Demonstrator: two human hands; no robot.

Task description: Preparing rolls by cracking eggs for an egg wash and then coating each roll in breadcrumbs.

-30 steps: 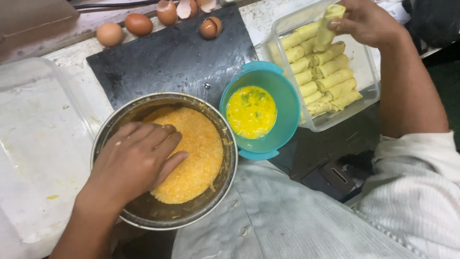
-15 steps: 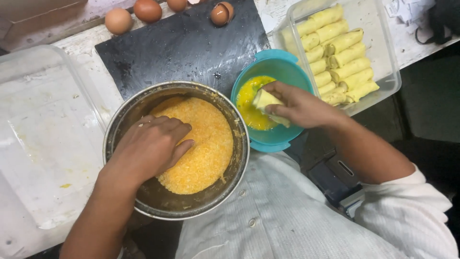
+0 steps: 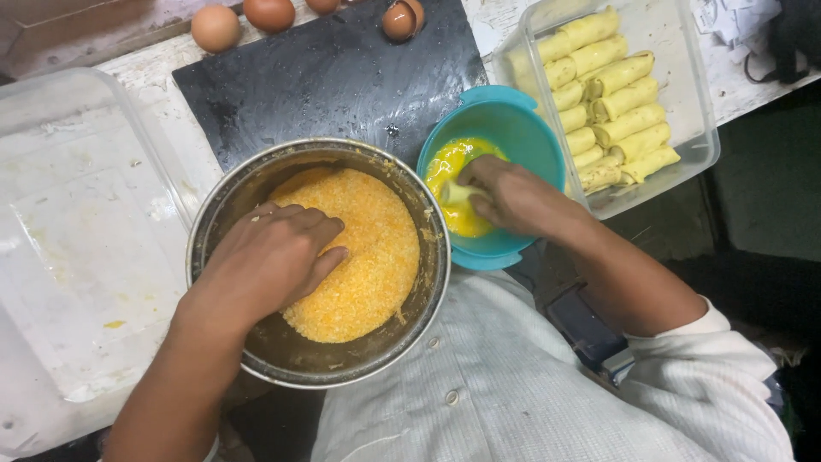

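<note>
Left hand (image 3: 269, 257) in orange crumbs (image 3: 372, 257); right hand (image 3: 513, 198) dipping roll (image 3: 456, 193) in egg bowl (image 3: 522, 128)

**Bowls side by side, trays at either flank**

The metal bowl (image 3: 318, 359) of breadcrumbs (image 3: 368, 257) sits nearest the person, with the left hand (image 3: 269, 261) resting in the crumbs. Just right of it, touching, stands the plastic bowl (image 3: 505, 120) of beaten egg (image 3: 453, 162), the right hand (image 3: 513, 198) inside it holding a roll (image 3: 457, 193). Right of that lies the container (image 3: 693, 111) of rolls (image 3: 611, 103). Behind both bowls lies a board (image 3: 333, 77), eggs (image 3: 215, 27) along its far edge. An empty tray (image 3: 77, 239) lies left.
</note>
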